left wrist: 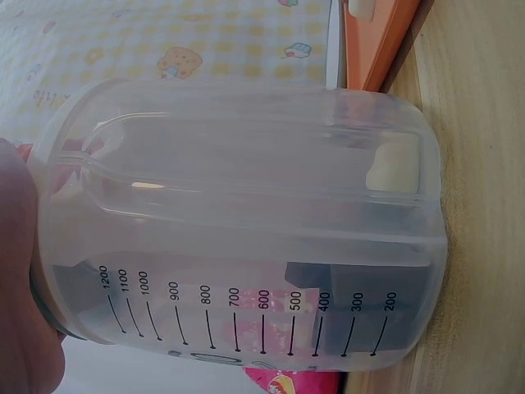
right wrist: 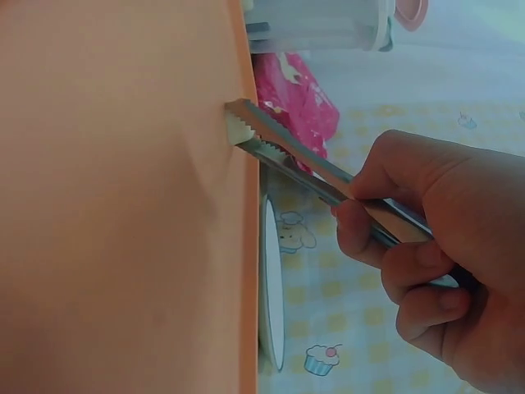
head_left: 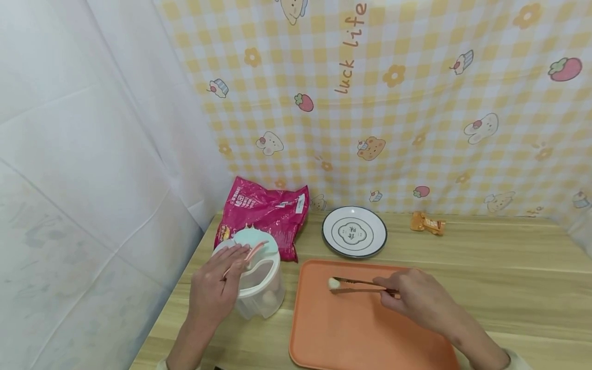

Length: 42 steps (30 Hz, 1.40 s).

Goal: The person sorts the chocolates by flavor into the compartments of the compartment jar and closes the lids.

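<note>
In the head view, a clear plastic container (head_left: 261, 298) with a white rim and pale mint lid part stands at the left. My left hand (head_left: 217, 282) lies over its top, thumb and fingers around the pink handle (head_left: 258, 248). Part of the top is open. Measuring marks run along the container's side in the left wrist view, and a whitish lump (left wrist: 394, 162) lies at its bottom. My right hand (head_left: 416, 298) grips metal tongs (right wrist: 312, 172) with serrated tips. Between those tips sits a small whitish lump (head_left: 334, 283), low over the orange tray (head_left: 351, 334).
Behind the container lies a magenta bag (head_left: 268, 205). A round white plate (head_left: 354, 218) with a dark rim stands beyond the tray, and an orange wrapped packet (head_left: 427, 224) is to its right. A yellow checked cloth (head_left: 393, 108) hangs at the table's back edge.
</note>
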Tool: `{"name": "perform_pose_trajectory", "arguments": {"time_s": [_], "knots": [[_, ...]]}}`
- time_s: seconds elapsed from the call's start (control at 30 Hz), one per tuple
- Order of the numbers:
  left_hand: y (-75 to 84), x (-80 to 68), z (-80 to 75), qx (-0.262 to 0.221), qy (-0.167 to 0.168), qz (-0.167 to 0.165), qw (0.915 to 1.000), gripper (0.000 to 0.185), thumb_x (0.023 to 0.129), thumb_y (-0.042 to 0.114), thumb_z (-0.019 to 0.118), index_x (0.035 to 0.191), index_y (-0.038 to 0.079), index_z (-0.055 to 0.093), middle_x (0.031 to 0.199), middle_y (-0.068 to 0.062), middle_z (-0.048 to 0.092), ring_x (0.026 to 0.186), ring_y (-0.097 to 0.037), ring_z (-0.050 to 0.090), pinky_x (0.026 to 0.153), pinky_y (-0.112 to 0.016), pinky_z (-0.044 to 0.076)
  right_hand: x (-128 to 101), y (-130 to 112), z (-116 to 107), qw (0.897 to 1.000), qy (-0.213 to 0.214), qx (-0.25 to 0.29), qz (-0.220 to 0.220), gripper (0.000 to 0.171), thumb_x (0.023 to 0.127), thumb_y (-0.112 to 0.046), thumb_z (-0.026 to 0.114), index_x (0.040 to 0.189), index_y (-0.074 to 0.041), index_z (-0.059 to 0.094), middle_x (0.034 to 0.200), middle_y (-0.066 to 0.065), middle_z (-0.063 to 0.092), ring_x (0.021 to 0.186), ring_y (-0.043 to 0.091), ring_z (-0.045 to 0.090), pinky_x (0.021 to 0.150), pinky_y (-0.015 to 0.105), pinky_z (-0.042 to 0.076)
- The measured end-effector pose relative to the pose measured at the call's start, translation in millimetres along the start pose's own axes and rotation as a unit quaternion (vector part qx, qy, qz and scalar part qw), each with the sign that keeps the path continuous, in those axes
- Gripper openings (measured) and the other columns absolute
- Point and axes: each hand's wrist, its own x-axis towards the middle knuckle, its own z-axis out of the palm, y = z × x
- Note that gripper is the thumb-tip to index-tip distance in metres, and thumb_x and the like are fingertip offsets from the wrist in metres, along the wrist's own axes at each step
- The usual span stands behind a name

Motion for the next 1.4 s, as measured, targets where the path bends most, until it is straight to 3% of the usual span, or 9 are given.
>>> {"name": "perform_pose_trajectory", "arguments": {"time_s": [0.13, 0.33, 0.5, 0.6, 0.77, 0.93, 1.17, 1.4], "knots": [[0.3, 0.5, 0.0, 0.001, -0.001, 0.000, 1.0000, 0.029, 0.094, 0.014, 0.067, 0.119, 0.005, 0.078, 0.117, -0.007, 0.075, 0.111, -0.028, 0.071, 0.095, -0.052, 0.052, 0, 0, 0, 1.000, 0.006, -0.012, -0.013, 0.023, 0.083, -0.005, 0.073, 0.105, -0.007, 0.082, 0.067, -0.022, 0.060, 0.052, -0.007, 0.032, 0.042, 0.017, 0.032], [0.2, 0.6, 0.2, 0.001, 0.001, 0.002, 1.0000, 0.028, 0.095, 0.015, 0.066, 0.119, 0.005, 0.078, 0.117, -0.007, 0.075, 0.110, -0.028, 0.071, 0.095, -0.052, 0.052, 0, 1, 1, 0.999, 0.013, -0.013, -0.026, 0.022, 0.083, -0.005, 0.074, 0.103, -0.009, 0.082, 0.066, -0.024, 0.054, 0.051, -0.008, 0.033, 0.042, 0.016, 0.031], [-0.3, 1.3, 0.9, -0.001, 0.005, 0.009, 0.9999, 0.028, 0.097, 0.017, 0.065, 0.119, 0.005, 0.078, 0.117, -0.007, 0.075, 0.110, -0.028, 0.071, 0.096, -0.051, 0.052, 2, 1, 2, 0.998, 0.048, -0.005, -0.049, 0.021, 0.082, -0.004, 0.073, 0.100, -0.009, 0.083, 0.072, -0.015, 0.069, 0.050, -0.013, 0.028, 0.039, 0.012, 0.027], [-0.2, 1.4, 1.0, -0.001, 0.007, 0.010, 0.9999, 0.028, 0.098, 0.018, 0.064, 0.118, 0.005, 0.078, 0.117, -0.006, 0.075, 0.110, -0.027, 0.071, 0.096, -0.049, 0.051, 5, -1, 0, 0.996, 0.065, 0.006, -0.062, 0.022, 0.081, -0.003, 0.073, 0.100, -0.008, 0.083, 0.081, -0.009, 0.075, 0.051, -0.014, 0.031, 0.040, 0.010, 0.029], [0.0, 0.8, 1.5, -0.005, 0.006, 0.007, 0.9999, 0.028, 0.097, 0.017, 0.065, 0.118, 0.005, 0.078, 0.117, -0.007, 0.075, 0.110, -0.028, 0.071, 0.095, -0.052, 0.052, 10, -5, -9, 0.993, 0.098, 0.007, -0.062, 0.032, 0.078, -0.001, 0.074, 0.105, -0.016, 0.083, 0.071, -0.026, 0.058, 0.054, -0.011, 0.035, 0.042, 0.010, 0.030], [0.6, -0.4, 0.8, -0.005, -0.001, -0.002, 1.0000, 0.028, 0.095, 0.015, 0.066, 0.119, 0.006, 0.078, 0.117, -0.007, 0.075, 0.110, -0.029, 0.071, 0.094, -0.054, 0.053, 17, -14, -20, 0.989, 0.123, 0.031, -0.075, 0.037, 0.080, 0.001, 0.073, 0.108, -0.022, 0.081, 0.069, -0.028, 0.048, 0.054, -0.010, 0.033, 0.044, 0.008, 0.028], [0.0, 0.6, 0.6, -0.006, 0.008, 0.009, 0.9999, 0.027, 0.097, 0.016, 0.065, 0.118, 0.005, 0.078, 0.117, -0.007, 0.075, 0.110, -0.028, 0.071, 0.095, -0.052, 0.052, 27, -32, -26, 0.981, 0.144, 0.078, -0.102, 0.036, 0.082, 0.004, 0.072, 0.111, -0.017, 0.081, 0.072, -0.024, 0.051, 0.057, -0.007, 0.039, 0.045, 0.009, 0.033], [0.9, 0.1, -0.6, -0.003, 0.000, -0.002, 1.0000, 0.028, 0.095, 0.015, 0.067, 0.119, 0.006, 0.078, 0.117, -0.006, 0.075, 0.110, -0.028, 0.071, 0.095, -0.053, 0.053, 40, -48, -18, 0.968, 0.168, 0.111, -0.151, 0.033, 0.081, 0.005, 0.071, 0.109, -0.012, 0.080, 0.075, -0.022, 0.056, 0.059, -0.004, 0.042, 0.047, 0.008, 0.036]]}}
